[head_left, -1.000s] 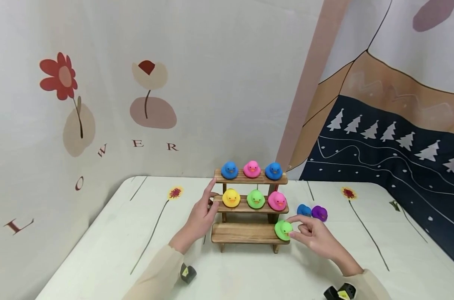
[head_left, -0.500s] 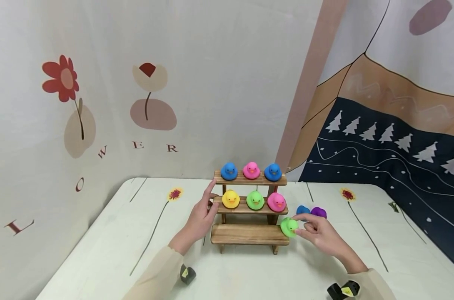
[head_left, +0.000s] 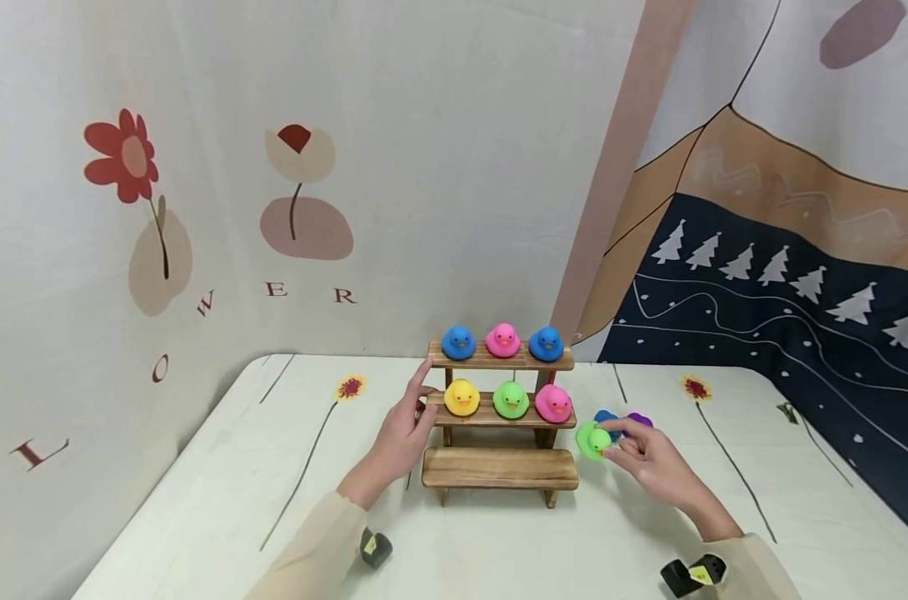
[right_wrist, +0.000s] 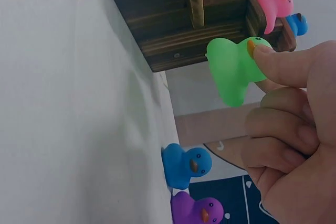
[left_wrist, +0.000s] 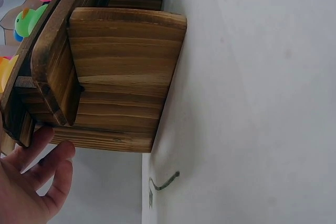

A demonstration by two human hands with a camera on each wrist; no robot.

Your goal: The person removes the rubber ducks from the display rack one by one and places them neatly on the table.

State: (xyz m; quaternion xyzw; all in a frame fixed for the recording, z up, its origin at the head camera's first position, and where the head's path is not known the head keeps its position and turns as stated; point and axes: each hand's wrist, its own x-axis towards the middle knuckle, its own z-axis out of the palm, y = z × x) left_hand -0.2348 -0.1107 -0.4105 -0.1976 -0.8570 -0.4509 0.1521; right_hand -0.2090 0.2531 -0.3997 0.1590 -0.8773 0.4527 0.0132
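My right hand (head_left: 652, 467) pinches a green rubber duck (head_left: 593, 441) between thumb and fingertips, in the air just right of the wooden tiered stand (head_left: 499, 468). The right wrist view shows the thumb on the duck's head (right_wrist: 231, 69). My left hand (head_left: 400, 437) holds the stand's left side, index finger by the top tier and thumb by the middle one. On the top tier sit a blue duck (head_left: 459, 342), a pink duck (head_left: 503, 340) and another blue duck (head_left: 546, 343). The middle tier bears yellow (head_left: 462, 397), green (head_left: 511, 400) and pink (head_left: 554, 403) ducks. The bottom tier is bare.
On the white cloth-covered table (head_left: 274, 467), a blue duck (right_wrist: 185, 166) and a purple duck (right_wrist: 197, 209) stand beside each other right of the stand. My right hand partly covers them in the head view. A printed curtain (head_left: 439, 183) hangs behind.
The green duck has left the right end of the bottom tier and moved right and slightly up in my right hand. My left hand and the stand have stayed put.
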